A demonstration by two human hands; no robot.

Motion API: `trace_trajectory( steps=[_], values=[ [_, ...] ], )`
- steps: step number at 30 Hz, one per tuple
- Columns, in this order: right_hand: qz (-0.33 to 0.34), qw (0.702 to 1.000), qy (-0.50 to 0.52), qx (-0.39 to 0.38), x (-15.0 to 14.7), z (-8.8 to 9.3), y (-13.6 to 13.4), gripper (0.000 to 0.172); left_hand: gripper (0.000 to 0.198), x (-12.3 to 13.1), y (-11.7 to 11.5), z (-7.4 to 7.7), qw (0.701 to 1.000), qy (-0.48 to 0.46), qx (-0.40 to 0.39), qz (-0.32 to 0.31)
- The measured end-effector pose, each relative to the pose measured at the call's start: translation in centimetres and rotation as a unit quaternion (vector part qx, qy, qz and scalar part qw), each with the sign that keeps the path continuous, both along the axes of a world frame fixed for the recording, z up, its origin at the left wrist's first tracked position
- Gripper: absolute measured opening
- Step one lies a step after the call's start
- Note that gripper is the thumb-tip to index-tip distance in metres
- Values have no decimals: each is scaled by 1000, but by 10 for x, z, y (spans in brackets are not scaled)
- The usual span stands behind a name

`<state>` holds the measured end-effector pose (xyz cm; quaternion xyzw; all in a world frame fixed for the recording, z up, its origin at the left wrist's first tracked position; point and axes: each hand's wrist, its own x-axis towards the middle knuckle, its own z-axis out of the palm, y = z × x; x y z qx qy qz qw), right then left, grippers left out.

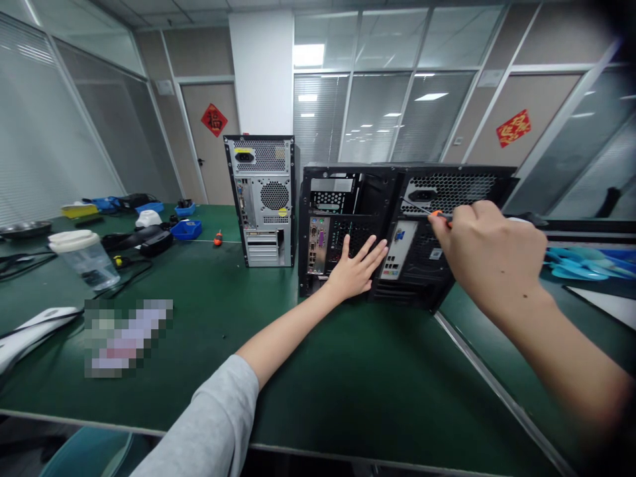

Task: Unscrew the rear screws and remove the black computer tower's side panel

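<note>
Two findings: we see the left hand (355, 267) spread open on the middle case (368, 215); the right hand (491, 245) grips a screwdriver (437, 214) at the right case (420, 265), standing on the worktop (348, 384) (an off-axis push, we judge, could make it slip).

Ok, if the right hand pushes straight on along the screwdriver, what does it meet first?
Likely the power supply panel, near its socket; whether the screwdriver touches it is unclear.
</note>
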<state>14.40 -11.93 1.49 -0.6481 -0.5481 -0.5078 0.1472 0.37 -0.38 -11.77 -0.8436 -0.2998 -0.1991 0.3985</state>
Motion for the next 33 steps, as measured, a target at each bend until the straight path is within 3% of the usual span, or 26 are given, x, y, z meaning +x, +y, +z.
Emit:
trace_trajectory(
  steps=[10, 18, 25, 33],
  values=[
    [-30, 999, 19, -25, -2, -2, 0, 15, 81, -1, -2, 3, 1000, 8, -13, 4],
    [-17, 999, 12, -30, -2, -2, -2, 15, 78, 0, -4, 4, 1000, 11, -26, 5],
    [-49, 997, -1, -62, -5, 0, -7, 16, 76, 0, -3, 3, 1000, 7, -25, 3],
    [-36, 998, -18, -42, -3, -2, -7, 19, 77, 0, -3, 2, 1000, 5, -18, 4]
  ],
)
